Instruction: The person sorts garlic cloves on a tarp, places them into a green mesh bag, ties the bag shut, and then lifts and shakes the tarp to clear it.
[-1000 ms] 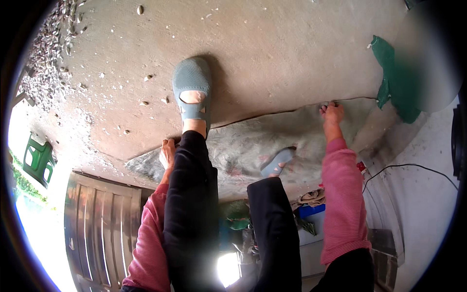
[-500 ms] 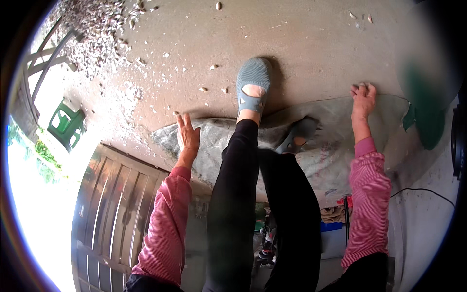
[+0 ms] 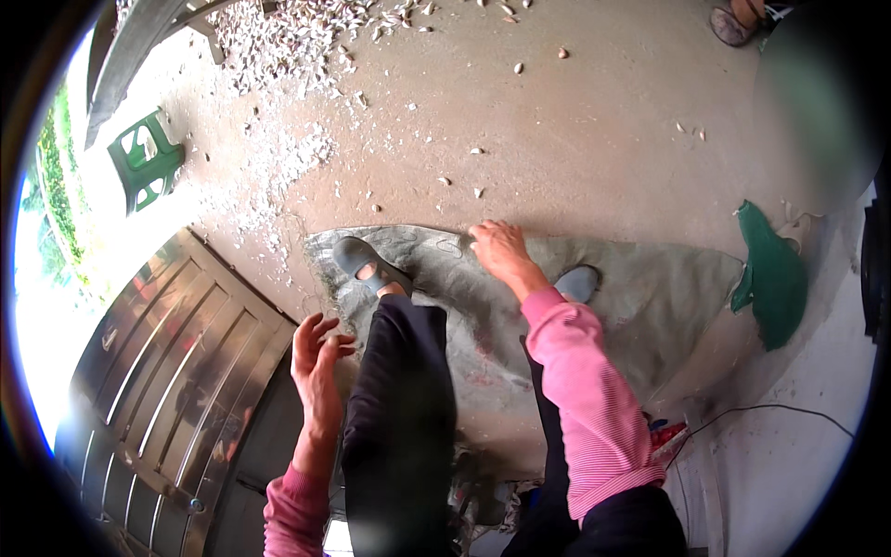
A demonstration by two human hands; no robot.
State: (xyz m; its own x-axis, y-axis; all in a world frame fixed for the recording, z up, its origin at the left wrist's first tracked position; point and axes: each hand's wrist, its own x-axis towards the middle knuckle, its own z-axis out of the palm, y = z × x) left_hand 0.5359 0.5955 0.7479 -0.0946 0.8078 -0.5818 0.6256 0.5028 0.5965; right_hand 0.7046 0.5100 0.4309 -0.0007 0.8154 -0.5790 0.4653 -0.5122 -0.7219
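A grey, wrinkled cloth-like sheet (image 3: 640,297) lies on the floor beneath my feet. My left foot, in a grey-blue shoe (image 3: 357,260), stands toward its left end; my right shoe (image 3: 579,282) shows only partly, farther right. Over the sheet's far edge is my right hand (image 3: 506,252), palm down, fingers loosely bent and nothing visible in them. Whether it touches the sheet I cannot tell. My left hand (image 3: 318,364) hangs beside my left leg, near the sheet's left end, its fingers curved, apart and empty.
Garlic-like cloves (image 3: 306,46) are heaped at the far left, with pale skins and stray cloves scattered nearby. A green stool (image 3: 148,162) and a shiny metal door (image 3: 172,381) are on the left. Right: green cloth (image 3: 778,278), black cable (image 3: 761,407). Another person's shoe (image 3: 731,28) shows far right.
My left foot has come back from the bare floor onto the sheet. My right hand has swung left to the middle of the far edge, and my left hand has drawn back toward me.
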